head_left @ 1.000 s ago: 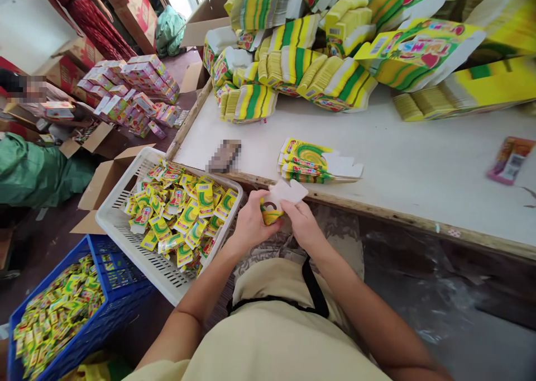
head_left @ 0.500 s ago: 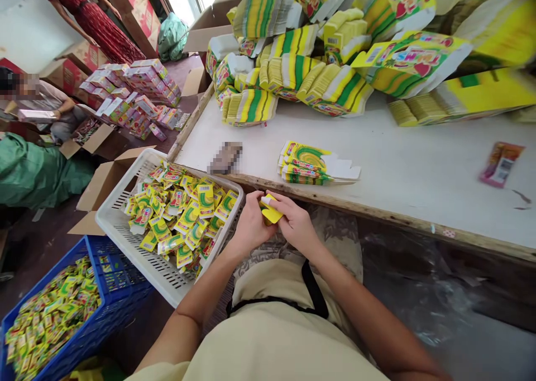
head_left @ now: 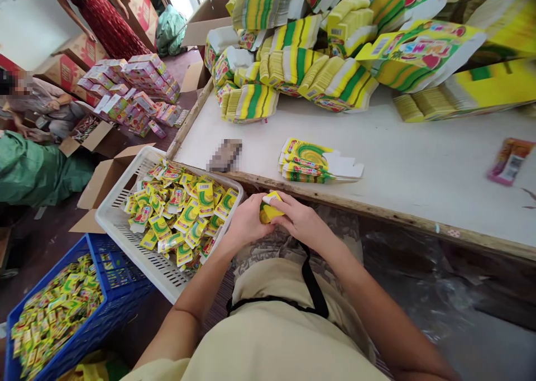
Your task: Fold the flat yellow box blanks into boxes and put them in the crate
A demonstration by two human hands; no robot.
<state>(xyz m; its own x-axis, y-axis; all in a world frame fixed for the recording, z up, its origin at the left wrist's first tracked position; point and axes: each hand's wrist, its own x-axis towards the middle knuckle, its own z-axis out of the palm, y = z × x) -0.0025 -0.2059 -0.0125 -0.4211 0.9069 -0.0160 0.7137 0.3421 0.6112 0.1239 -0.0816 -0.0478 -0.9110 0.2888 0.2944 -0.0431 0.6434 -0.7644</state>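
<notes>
A small yellow carton (head_left: 269, 212) is held between my two hands, close in front of my lap at the table's front edge. My left hand (head_left: 250, 220) wraps round its left side. On its right side, my right hand (head_left: 298, 218) grips it with thumb and fingers, near a white flap at the top. Fingers cover much of the carton. Just beyond, a short stack of flat yellow-green cartons (head_left: 312, 160) lies on the white table (head_left: 402, 163). Left of my hands stands a white plastic basket (head_left: 109, 218) heaped with small folded yellow cartons (head_left: 190, 216).
Bundles of flat cartons (head_left: 293, 68) pile up along the table's back. A pixelated item (head_left: 225, 155) and an orange-purple packet (head_left: 508, 162) lie on the table. A blue crate (head_left: 119, 269) of small packs stands lower left. Two other people (head_left: 62, 104) are at the far left.
My fingers have shifted on the carton, which is turned slightly and shows some green. At the far left, the seated person's hands have moved, and the pink box there is no longer seen in them.
</notes>
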